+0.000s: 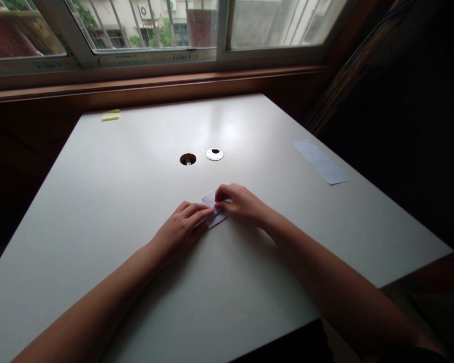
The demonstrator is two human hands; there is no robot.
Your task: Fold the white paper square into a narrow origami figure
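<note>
At the bottom of the frame we see two bare forearms, one entering from the lower left corner and one from the lower right, reaching over a white desk [98,201]. They meet just below the middle of the frame, where a piece of white paper [209,198] lies on the desk, partly hidden under the fingers. The left hand [185,220] lies low, its fingers nearly straight and their tips touching the paper; its thumb is mostly hidden, so we cannot tell how far its grip is closed. The right hand [238,201] has its grip drawn together, thumb and curled forefinger pinching the paper beside the left fingertips.

Beyond the hands, near the middle of the frame, we find a round hole [188,159] in the desk and, just right of it, a pale round cap [214,157] with a dark opening. Right of centre, a paper strip [321,162] lies near the desk's edge. At the far corner, upper left, we see a yellow pad [111,115]. Along the top of the frame we make out a brown ledge [155,84] and sliding windows, with bars and a building outside.
</note>
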